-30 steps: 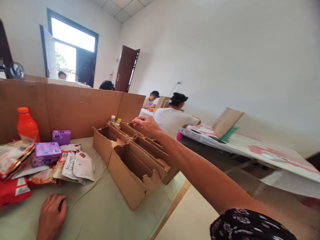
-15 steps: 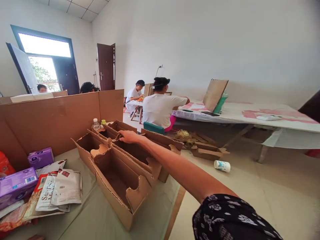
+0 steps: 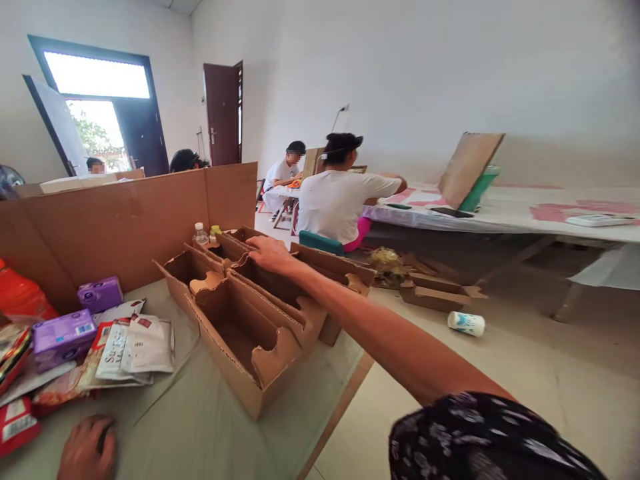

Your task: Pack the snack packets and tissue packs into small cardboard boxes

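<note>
Several open cardboard boxes (image 3: 260, 393) stand side by side on the table, with notched flaps along their rims. My right hand (image 3: 273, 255) reaches over them from the right, its fingers bent around an upper edge near the far end; part of the grip is hidden. At the lower left, my left hand (image 3: 89, 448) rests at the table with curled fingers. Something small and dark shows between its thumb and fingers, too unclear to name. Beyond that hand lie white food pouches (image 3: 150, 343) and purple tissue packs (image 3: 64, 338).
A tall cardboard panel (image 3: 130, 227) borders the table's far side. Small bottles (image 3: 201, 235) stand behind the boxes. An orange-red bottle (image 3: 23, 293) is at left. On the floor lie a paper cup (image 3: 466, 323) and a cardboard tray (image 3: 434, 293). A co-worker (image 3: 330, 200) sits beyond.
My left hand has come into view at the lower left. The view has shifted, while my right hand stays at the boxes' far end.
</note>
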### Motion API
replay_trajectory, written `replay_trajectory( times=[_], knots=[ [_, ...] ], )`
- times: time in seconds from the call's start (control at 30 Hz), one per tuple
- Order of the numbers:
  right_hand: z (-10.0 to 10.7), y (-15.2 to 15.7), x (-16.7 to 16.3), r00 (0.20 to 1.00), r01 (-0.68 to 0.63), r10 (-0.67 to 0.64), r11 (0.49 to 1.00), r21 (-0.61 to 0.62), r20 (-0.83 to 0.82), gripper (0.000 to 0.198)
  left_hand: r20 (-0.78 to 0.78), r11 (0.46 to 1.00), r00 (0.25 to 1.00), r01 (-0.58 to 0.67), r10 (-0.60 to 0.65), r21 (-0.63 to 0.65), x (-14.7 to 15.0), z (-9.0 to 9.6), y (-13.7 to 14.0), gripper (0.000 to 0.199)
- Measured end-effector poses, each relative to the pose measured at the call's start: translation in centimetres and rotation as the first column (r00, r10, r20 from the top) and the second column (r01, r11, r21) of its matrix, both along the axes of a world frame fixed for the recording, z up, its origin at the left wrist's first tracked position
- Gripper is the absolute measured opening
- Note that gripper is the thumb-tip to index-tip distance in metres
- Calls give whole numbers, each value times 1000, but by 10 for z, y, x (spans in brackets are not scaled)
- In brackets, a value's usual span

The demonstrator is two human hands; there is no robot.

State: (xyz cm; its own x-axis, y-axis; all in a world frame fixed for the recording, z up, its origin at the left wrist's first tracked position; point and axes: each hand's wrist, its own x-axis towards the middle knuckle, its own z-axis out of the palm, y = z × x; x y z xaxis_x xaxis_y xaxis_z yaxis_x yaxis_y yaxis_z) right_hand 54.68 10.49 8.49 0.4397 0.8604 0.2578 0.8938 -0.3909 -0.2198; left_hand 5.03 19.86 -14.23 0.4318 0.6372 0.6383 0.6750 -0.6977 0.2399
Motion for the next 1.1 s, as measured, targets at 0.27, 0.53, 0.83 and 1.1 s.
replay_trajectory(
  times=[0.27,0.53,0.83,1.1],
  knots=[
    [-18,-91,-122,921,-367,379,921,-129,89,47,-17,964,995,-95,94,-248,11,2,-29,26],
    [-49,-115,-127,861,-497,508,835,-236,-14,25,117,857,993,88,-33,-507,-7,-10,-137,41],
    [-28,-109,-253,349,-930,937,344,127,21,36,465,786,843,85,271,-612,-106,16,-188,72],
    [-76,-88,-273,534,-641,830,523,562,-163,34,541,767,724,27,427,-641,-149,4,-221,79]
  ],
)
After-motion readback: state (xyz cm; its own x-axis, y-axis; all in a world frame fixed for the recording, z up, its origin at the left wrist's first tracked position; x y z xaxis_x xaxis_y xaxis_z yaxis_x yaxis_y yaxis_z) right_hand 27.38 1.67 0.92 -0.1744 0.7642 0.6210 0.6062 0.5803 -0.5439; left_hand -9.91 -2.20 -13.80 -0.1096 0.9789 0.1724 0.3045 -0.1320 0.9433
